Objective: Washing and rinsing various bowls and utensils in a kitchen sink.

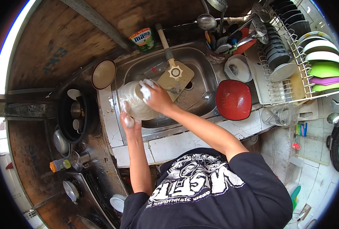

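A pale, soapy round dish (139,104), perhaps a bowl or plate, is tilted over the left side of the steel sink (203,64). My left hand (130,116), dotted with suds, grips its lower left edge. Foam covers the fingers of my right hand (155,96), which press on the dish's upper right part; whether a sponge is under the foam cannot be told. Beneath the tap (165,43), a beige cutting board (186,73) lies slanted in the basin. A spoon (206,95) rests at the basin's right side.
Right of the sink stand a red square bowl (233,99), a tub with suds (238,68), a utensil holder (215,57) and a dish rack (301,77). A brown-rimmed bowl (104,75) and a black basin (85,114) are at left. A detergent pouch (142,39) stands behind.
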The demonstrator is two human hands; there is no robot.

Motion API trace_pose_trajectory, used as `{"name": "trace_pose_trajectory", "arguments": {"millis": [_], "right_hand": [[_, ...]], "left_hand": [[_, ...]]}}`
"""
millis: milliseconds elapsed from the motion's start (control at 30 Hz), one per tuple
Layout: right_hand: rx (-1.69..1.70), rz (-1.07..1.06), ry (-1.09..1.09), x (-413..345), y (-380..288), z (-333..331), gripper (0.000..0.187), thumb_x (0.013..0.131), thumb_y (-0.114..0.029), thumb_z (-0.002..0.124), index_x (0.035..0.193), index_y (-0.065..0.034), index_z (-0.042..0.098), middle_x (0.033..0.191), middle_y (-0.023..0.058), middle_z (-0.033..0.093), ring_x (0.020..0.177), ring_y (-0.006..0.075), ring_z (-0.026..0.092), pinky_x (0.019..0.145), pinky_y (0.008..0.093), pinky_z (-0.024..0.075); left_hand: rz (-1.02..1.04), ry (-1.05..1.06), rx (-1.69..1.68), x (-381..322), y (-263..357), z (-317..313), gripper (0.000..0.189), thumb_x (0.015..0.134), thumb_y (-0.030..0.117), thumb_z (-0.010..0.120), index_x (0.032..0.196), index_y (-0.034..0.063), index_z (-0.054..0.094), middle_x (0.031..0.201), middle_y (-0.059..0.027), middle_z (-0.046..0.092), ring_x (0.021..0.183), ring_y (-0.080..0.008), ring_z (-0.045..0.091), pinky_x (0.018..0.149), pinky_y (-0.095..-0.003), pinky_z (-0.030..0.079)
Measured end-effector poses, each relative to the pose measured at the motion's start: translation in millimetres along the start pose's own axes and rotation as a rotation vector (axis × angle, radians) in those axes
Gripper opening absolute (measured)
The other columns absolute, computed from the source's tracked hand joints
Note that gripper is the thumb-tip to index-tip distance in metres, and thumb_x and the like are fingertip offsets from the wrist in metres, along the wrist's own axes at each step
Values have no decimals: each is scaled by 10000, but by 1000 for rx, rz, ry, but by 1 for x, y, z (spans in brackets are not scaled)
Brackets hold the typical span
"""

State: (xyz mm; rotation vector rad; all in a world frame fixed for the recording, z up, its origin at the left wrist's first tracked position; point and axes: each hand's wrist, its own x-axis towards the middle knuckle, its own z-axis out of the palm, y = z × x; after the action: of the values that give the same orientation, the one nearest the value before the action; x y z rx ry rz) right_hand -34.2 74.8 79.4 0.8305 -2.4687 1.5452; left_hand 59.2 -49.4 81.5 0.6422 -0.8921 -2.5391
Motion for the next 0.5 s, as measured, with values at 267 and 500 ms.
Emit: {"name": "trace_pose_trajectory", "arguments": {"millis": [267, 500], "right_hand": [[-62, -45, -368, 60, -10, -17, 409, 744, -163, 600, 1142, -97, 667, 1125, 169, 655, 1049, 327, 626, 890, 411, 509], [268, 104, 3, 11, -4, -16, 401, 862, -158, 549, 1254, -82, 588, 1226, 163, 608, 1142, 368, 567, 941, 395, 481]], "left_hand": [[-55, -255, 189, 3, 11, -8, 315, 920, 120, 567, 1182, -52, 545, 1105, -142, 644, 964, -248, 659, 829, -367, 561], [83, -46, -147, 3, 16, -17, 453, 969, 271, 526, 1331, 4, 475, 1322, -160, 545, 1197, -306, 542, 1012, -482, 454]]}}
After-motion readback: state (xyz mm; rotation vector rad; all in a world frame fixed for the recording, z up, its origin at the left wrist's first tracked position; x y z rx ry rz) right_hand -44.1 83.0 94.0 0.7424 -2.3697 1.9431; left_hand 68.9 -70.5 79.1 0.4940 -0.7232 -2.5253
